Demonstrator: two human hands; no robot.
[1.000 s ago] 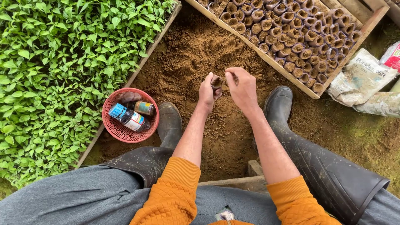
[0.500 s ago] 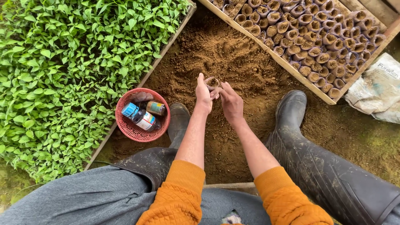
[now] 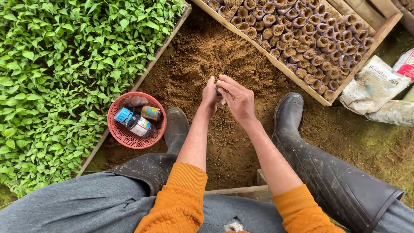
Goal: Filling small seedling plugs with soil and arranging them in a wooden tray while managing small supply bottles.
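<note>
We find both hands joined over the soil heap (image 3: 207, 56), at about twelve o'clock from the seated person. The left hand (image 3: 210, 96) is cupped around a small seedling pot (image 3: 220, 91), of which only a sliver shows between the palms. The right hand (image 3: 238, 100) lies against it from three o'clock, fingers bent and pressed to the pot's mouth; whether they pinch soil we cannot tell.

Against the picture of a second ago, the hands have closed together: then the right hand stood apart with fingers raised above the pot, now it covers the pot. Half a second ago the two were already touching, and the right hand has since settled further over the opening. We judge this to be soil being pressed into the pot.

The view has also shifted, so the rubber boots (image 3: 290, 113) sit lower and wider. The red basket (image 3: 125, 134) of bottles at nine o'clock, the seedling bed (image 3: 64, 64) at ten and the tray of filled pots (image 3: 302, 39) at one lie as before.
</note>
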